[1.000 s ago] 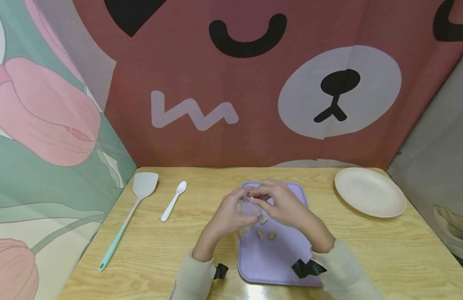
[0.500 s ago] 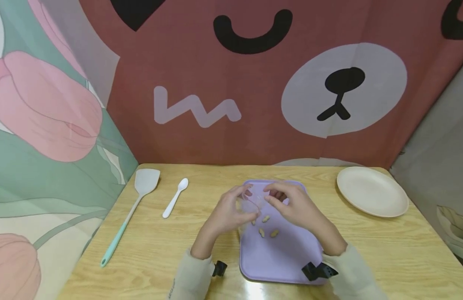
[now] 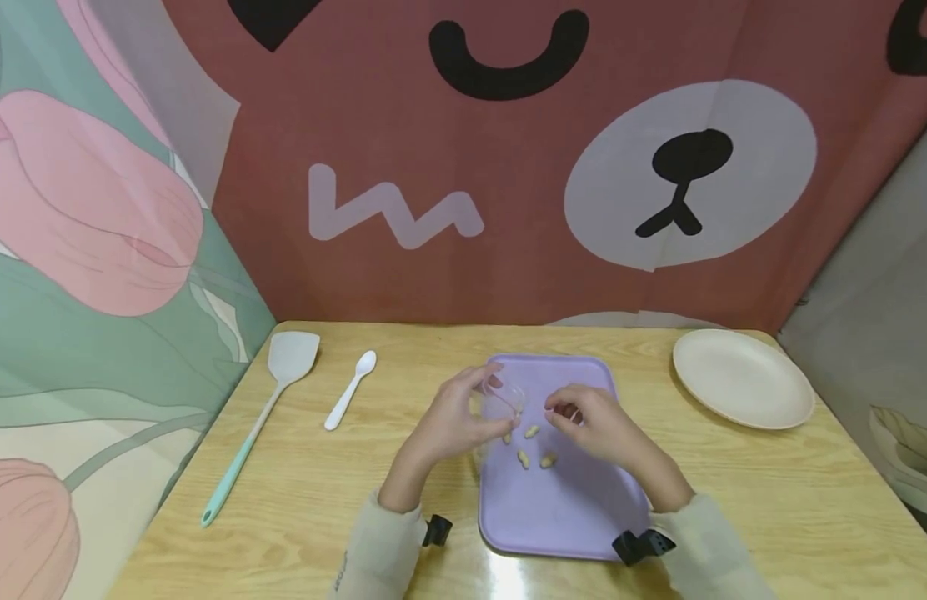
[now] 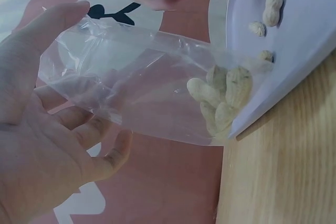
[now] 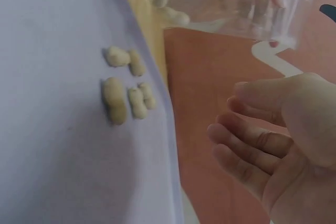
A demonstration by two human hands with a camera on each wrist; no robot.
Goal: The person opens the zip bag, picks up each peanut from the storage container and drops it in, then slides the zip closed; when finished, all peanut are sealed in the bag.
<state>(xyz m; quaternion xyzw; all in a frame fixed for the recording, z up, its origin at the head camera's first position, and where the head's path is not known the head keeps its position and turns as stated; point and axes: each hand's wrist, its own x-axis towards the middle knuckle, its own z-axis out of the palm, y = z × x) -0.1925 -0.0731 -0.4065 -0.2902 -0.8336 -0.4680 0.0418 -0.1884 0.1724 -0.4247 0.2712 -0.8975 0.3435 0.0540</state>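
Observation:
My left hand (image 3: 456, 418) holds the mouth of a clear plastic bag (image 4: 152, 85), thumb on one side and fingers on the other. Several unshelled peanuts (image 4: 226, 100) lie gathered at the bottom of the bag, which hangs at the left edge of a purple tray (image 3: 538, 517). On the tray, several loose peanuts (image 5: 114, 100) lie close together below the hands. To the right of the bag, my right hand (image 3: 600, 423) hovers over the tray with its fingers loosely bent. Nothing shows between its thumb and fingertips in the right wrist view.
A spatula (image 3: 293, 357) with a mint-green handle lies at the table's left side, and a small white spoon (image 3: 350, 393) lies beside it. At the back right stands a cream plate (image 3: 743, 379). A printed curtain (image 3: 403, 283) hangs behind the wooden table (image 3: 403, 492).
My right hand has drawn back from the bag's mouth, to the right and slightly down. My left hand keeps its hold on the bag in nearly the same place.

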